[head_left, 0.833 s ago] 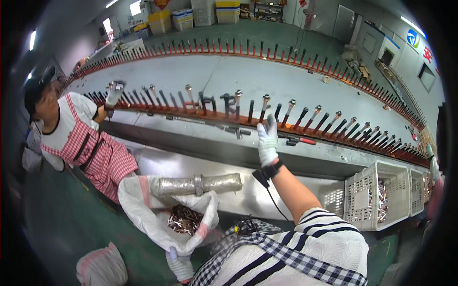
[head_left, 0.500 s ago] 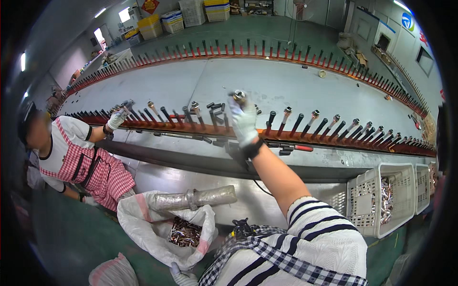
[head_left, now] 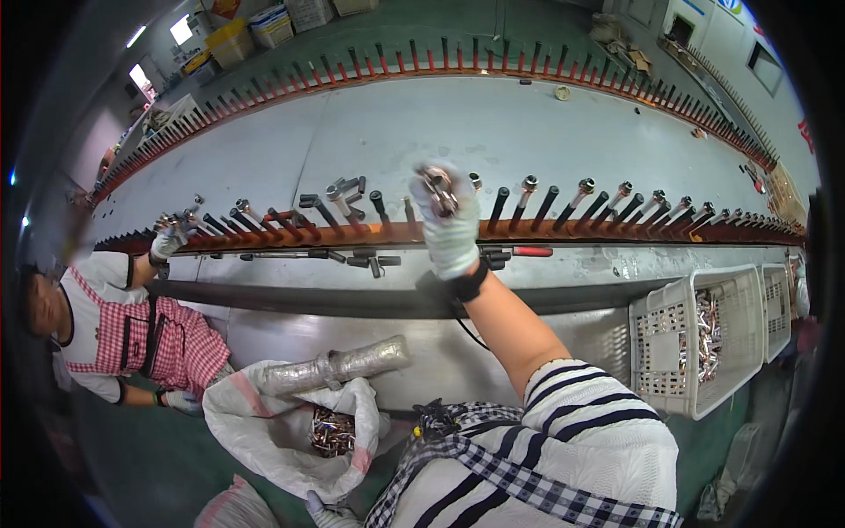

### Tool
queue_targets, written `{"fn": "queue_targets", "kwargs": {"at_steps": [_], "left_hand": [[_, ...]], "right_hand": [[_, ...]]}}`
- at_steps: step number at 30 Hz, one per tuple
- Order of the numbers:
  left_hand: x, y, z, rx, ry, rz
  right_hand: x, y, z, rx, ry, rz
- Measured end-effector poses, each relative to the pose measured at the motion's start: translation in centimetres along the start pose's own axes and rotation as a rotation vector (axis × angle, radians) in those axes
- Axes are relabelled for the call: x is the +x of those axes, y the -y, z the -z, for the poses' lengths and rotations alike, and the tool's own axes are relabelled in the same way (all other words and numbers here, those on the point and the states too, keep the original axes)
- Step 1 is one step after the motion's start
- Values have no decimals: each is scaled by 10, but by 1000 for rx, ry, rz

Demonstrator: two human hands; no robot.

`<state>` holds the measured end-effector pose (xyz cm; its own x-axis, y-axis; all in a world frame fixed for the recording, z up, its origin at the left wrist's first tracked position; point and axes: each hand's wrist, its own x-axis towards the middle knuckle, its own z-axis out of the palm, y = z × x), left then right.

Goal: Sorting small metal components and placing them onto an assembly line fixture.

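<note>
Since the earlier frame the right hand has reached farther left along the peg rail, clutching small metal caps above the pegs; the left hand's state cannot be told.

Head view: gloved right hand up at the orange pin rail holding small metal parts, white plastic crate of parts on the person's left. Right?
Not quite. In the head view the white plastic crate sits on the person's right. The gloved right hand is at the orange pin rail, holding small metal parts.

factory floor; long peg-lined conveyor; crates of metal parts
</note>
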<state>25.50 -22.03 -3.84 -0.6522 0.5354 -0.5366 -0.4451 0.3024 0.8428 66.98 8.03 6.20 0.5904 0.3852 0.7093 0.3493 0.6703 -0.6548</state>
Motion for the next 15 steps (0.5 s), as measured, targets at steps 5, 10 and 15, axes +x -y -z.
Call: {"fn": "queue_targets", "kwargs": {"at_steps": [5, 10, 15], "left_hand": [[-3, 12, 1, 20, 14, -46], [-2, 10, 6, 49, 83, 48], [-9, 6, 12, -53, 94, -21]], "right_hand": [[-34, -21, 53, 235, -510, -147], [-8, -56, 78, -114, -65, -329], [8, 19, 59, -187, -80, -42]]}}
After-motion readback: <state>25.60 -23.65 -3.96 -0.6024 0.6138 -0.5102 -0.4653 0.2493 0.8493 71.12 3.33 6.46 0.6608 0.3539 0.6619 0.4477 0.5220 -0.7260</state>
